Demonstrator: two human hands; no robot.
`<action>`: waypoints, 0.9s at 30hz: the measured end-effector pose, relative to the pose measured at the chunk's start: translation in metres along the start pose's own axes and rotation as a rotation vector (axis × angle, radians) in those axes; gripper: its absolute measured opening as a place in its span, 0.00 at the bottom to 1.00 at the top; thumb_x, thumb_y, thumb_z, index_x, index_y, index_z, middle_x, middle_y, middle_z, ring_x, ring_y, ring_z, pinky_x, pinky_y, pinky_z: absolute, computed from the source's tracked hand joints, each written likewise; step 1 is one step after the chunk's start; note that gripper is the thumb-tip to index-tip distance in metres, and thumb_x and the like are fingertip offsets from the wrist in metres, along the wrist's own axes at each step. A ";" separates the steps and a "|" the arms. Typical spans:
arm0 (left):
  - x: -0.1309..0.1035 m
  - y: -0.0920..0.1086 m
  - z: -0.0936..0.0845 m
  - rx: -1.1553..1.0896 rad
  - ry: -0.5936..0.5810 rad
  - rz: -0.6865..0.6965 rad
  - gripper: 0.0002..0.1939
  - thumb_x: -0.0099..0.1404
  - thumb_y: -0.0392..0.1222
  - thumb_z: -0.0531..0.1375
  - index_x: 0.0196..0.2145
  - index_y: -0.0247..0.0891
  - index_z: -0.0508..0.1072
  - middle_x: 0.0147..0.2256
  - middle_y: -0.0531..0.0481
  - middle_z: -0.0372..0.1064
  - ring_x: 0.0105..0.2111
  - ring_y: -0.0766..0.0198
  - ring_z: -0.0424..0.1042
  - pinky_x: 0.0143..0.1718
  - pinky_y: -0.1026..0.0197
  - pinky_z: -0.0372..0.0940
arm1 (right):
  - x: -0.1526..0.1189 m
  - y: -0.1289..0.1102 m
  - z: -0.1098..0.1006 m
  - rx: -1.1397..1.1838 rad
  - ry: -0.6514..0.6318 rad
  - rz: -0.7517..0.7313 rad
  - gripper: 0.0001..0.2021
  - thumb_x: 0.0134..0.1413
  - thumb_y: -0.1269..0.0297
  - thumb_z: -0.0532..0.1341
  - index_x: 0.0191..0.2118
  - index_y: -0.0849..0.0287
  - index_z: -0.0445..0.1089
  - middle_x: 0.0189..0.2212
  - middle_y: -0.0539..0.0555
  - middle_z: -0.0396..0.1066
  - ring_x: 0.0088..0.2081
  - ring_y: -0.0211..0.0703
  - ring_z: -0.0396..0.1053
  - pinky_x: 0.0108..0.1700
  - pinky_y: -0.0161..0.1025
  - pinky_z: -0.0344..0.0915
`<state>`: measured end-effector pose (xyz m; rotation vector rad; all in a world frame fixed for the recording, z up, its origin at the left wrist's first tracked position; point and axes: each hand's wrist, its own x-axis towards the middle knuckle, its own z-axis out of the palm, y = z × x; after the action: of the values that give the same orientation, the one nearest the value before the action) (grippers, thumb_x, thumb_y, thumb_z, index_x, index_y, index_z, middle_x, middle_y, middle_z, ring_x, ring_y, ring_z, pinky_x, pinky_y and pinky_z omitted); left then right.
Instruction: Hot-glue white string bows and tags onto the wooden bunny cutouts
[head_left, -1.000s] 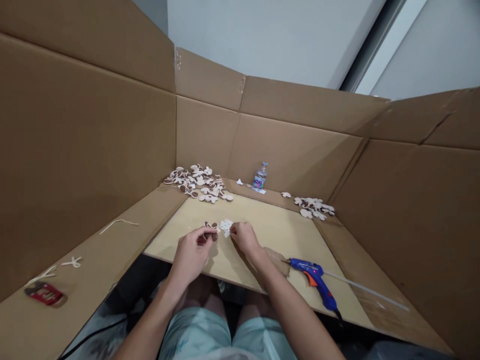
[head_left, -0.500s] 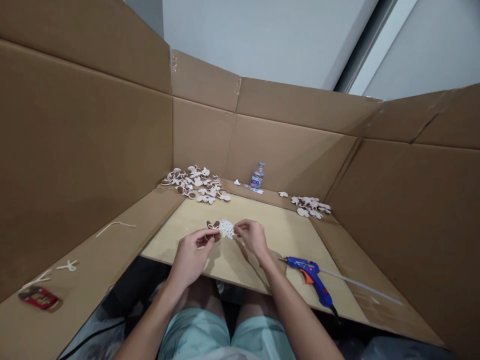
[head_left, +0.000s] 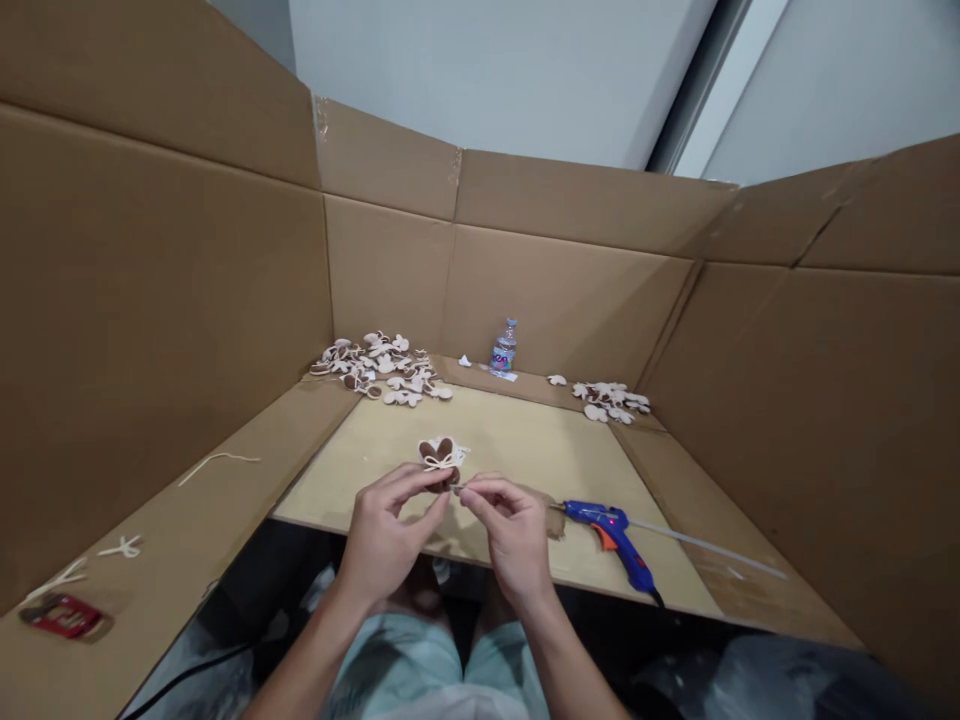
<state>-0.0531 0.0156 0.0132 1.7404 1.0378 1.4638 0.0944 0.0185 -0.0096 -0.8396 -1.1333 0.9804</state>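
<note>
My left hand (head_left: pixel 394 520) pinches the lower edge of a brown and white piece (head_left: pixel 437 453) with two brown ear shapes and a white string bow. My right hand (head_left: pixel 510 530) meets it at the lower right, its thumb and index finger closed on something too small to make out. White lacy material shows behind the ears of the piece. To the right of my right hand, a blue glue gun (head_left: pixel 611 535) with an orange trigger lies on the board, a clear glue stick out of its back.
The pale board (head_left: pixel 517 425) stands among cardboard walls. Piles of felt pieces lie at the back left (head_left: pixel 382 368) and back right (head_left: pixel 609 400). A bottle (head_left: pixel 504 347) stands at the back. String bits (head_left: pixel 124 546) and a red object (head_left: pixel 66 615) lie on the left.
The lacy material has gone from the right of the brown piece to behind it. My right hand has moved down and closer to my left. The view has shifted slightly.
</note>
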 end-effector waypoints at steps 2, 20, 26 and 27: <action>-0.001 0.000 0.001 0.008 0.006 0.011 0.10 0.59 0.37 0.63 0.40 0.39 0.80 0.39 0.45 0.75 0.41 0.57 0.75 0.43 0.59 0.70 | -0.001 0.001 0.001 0.006 0.019 -0.007 0.04 0.45 0.65 0.69 0.28 0.58 0.77 0.28 0.52 0.75 0.34 0.42 0.71 0.40 0.38 0.67; -0.003 0.005 0.003 0.011 0.006 0.033 0.05 0.59 0.37 0.64 0.34 0.42 0.80 0.35 0.49 0.77 0.37 0.61 0.75 0.39 0.62 0.68 | -0.010 0.008 0.010 0.249 0.116 0.025 0.03 0.44 0.68 0.70 0.26 0.57 0.76 0.29 0.50 0.71 0.35 0.38 0.68 0.42 0.36 0.64; -0.004 0.006 0.002 -0.020 0.015 0.058 0.03 0.58 0.36 0.65 0.31 0.42 0.80 0.31 0.51 0.77 0.33 0.64 0.74 0.36 0.65 0.67 | -0.017 0.002 0.014 0.351 0.128 0.099 0.05 0.43 0.66 0.71 0.26 0.59 0.75 0.30 0.49 0.71 0.35 0.36 0.67 0.43 0.34 0.63; -0.004 0.006 0.002 -0.032 0.014 0.062 0.03 0.58 0.36 0.65 0.31 0.42 0.80 0.30 0.51 0.76 0.32 0.65 0.74 0.35 0.66 0.67 | -0.018 0.001 0.015 0.372 0.130 0.118 0.06 0.43 0.66 0.71 0.26 0.59 0.75 0.30 0.49 0.71 0.35 0.36 0.67 0.43 0.34 0.63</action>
<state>-0.0506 0.0088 0.0162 1.7566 0.9701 1.5245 0.0772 0.0029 -0.0132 -0.6618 -0.7648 1.1732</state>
